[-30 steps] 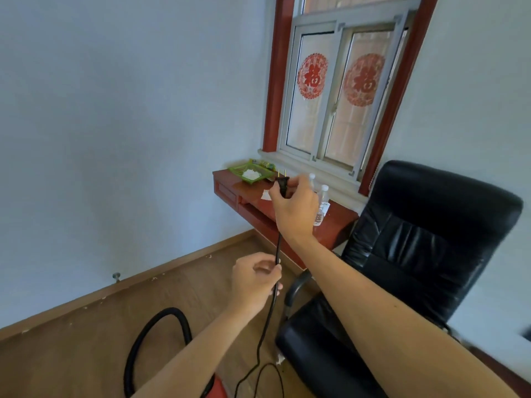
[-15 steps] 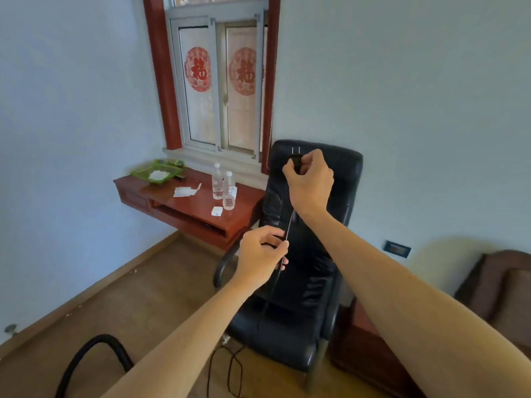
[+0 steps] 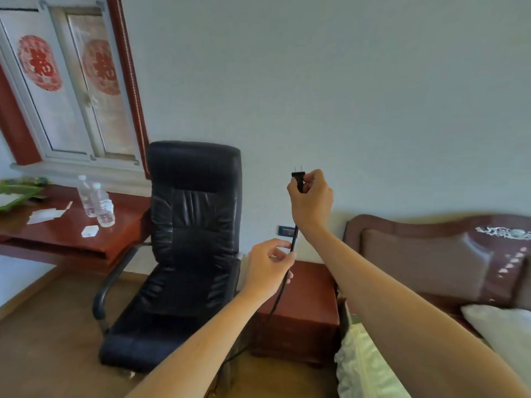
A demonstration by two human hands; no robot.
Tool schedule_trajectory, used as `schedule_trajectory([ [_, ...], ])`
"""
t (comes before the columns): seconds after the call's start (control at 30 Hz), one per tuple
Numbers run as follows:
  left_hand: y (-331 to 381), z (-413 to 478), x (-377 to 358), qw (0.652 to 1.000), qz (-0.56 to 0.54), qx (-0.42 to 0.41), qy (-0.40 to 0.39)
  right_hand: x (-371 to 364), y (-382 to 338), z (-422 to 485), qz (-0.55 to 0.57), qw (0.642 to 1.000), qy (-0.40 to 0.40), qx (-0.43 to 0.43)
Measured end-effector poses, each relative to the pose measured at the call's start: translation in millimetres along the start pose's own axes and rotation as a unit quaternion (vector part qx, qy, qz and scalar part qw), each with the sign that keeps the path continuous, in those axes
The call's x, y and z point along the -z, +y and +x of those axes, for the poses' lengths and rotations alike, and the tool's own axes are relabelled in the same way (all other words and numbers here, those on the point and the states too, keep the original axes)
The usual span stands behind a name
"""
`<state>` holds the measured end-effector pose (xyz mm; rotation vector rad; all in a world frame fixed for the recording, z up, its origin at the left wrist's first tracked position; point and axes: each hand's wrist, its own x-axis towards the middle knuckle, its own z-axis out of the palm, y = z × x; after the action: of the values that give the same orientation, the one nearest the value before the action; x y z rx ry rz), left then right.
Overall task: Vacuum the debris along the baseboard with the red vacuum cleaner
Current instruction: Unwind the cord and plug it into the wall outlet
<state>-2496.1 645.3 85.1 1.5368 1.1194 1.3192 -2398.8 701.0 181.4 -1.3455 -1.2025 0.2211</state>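
At the left, two water bottles [image 3: 97, 203] stand on a red-brown desk [image 3: 57, 239] under the window, with a black office chair [image 3: 195, 196] just beside it. In the middle, the left hand [image 3: 267, 268] pinches the black power cord [image 3: 280, 291] between thumb and fingers, and above it the right hand [image 3: 311, 202] grips the plug [image 3: 298, 178], prongs pointing up. A wall socket [image 3: 286, 231] shows behind the cord, above a red-brown nightstand [image 3: 310, 297], and a padded headboard [image 3: 425, 254] stands at the right.
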Motion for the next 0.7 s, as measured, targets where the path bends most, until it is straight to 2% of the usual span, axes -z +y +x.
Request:
schedule_trajectory([
  [0.3,-19,8,-100,0.998,0.018,-0.003,-0.065,68,82,31,-0.038,0.998,0.036,-0.044],
  [0.47,-46,30,-116,0.994,0.078,-0.027,-0.077,56,119,43,-0.058,0.996,0.036,-0.062],
  [0.7,-98,96,-115,0.993,0.070,0.002,-0.092,4,163,77,-0.087,0.992,0.031,-0.086],
])
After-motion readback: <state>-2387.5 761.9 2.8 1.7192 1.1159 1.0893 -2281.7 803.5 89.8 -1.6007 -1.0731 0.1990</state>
